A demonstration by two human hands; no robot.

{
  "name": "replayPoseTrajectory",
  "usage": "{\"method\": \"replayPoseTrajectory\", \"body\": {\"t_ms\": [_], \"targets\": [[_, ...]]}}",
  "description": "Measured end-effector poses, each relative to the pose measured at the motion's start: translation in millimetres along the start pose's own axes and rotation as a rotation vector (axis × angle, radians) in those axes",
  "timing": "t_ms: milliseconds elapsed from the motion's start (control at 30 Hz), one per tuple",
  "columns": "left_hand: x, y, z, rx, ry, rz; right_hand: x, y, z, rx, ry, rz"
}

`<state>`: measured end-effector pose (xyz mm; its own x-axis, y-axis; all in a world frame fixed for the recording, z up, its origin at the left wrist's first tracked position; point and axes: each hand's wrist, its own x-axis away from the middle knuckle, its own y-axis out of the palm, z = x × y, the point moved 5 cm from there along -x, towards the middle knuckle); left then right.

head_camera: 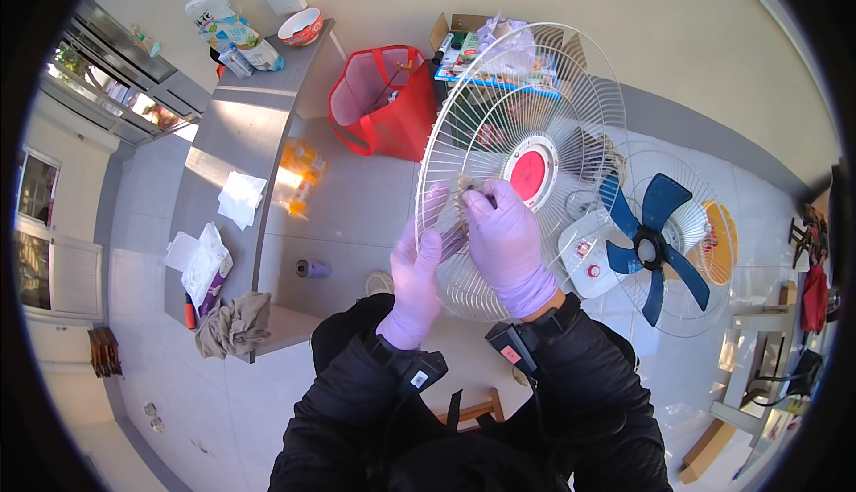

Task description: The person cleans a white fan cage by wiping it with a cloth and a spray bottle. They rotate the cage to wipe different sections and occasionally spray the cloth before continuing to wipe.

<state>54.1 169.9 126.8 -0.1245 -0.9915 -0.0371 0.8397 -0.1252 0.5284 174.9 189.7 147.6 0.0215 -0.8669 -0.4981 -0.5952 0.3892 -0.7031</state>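
Note:
A white wire fan grille [461, 124] with a pink-red centre disc [529, 176] is held up in front of me, tilted. My left hand [416, 271], in a lilac glove, grips its left rim, thumb on the near side and fingers behind the wires. Against the wires my right hand [503, 241], gloved alike, pinches a small greyish brush or wad [466, 191]; its exact kind is hard to tell. Right of the grille stands the electric fan, its blue blades [659, 244] bare before the rear grille. The white fan base [588, 258] has two red-and-white knobs.
A grey bench [234, 117] at left bears a wet-wipes pack [207, 271], a bunched grey cloth [235, 325], white tissues [241, 197] and a red bowl [301, 27]. Near it are a red tote bag [394, 107], orange bottles [302, 171] and a purple can [313, 268]. A box of papers [498, 77] stands behind the grille.

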Motion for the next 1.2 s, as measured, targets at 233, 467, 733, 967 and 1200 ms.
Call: {"method": "replayPoseTrajectory", "body": {"t_ms": [233,467,733,967,1200], "targets": [[1,4,6,-0.027,0.054,-0.020,-5,-10,-4,-0.177,-0.134,0.103],[2,4,11,-0.115,0.076,-0.012,-14,-16,5,-0.233,-0.034,0.164],[2,1,6,-0.180,0.055,-0.026,-10,-12,3,-0.326,-0.020,0.192],[3,3,3,-0.135,0.063,-0.027,-6,-13,1,-0.250,0.010,0.239],[3,6,1,-0.116,0.027,-0.025,-7,-10,-5,-0.264,-0.015,0.146]]}}
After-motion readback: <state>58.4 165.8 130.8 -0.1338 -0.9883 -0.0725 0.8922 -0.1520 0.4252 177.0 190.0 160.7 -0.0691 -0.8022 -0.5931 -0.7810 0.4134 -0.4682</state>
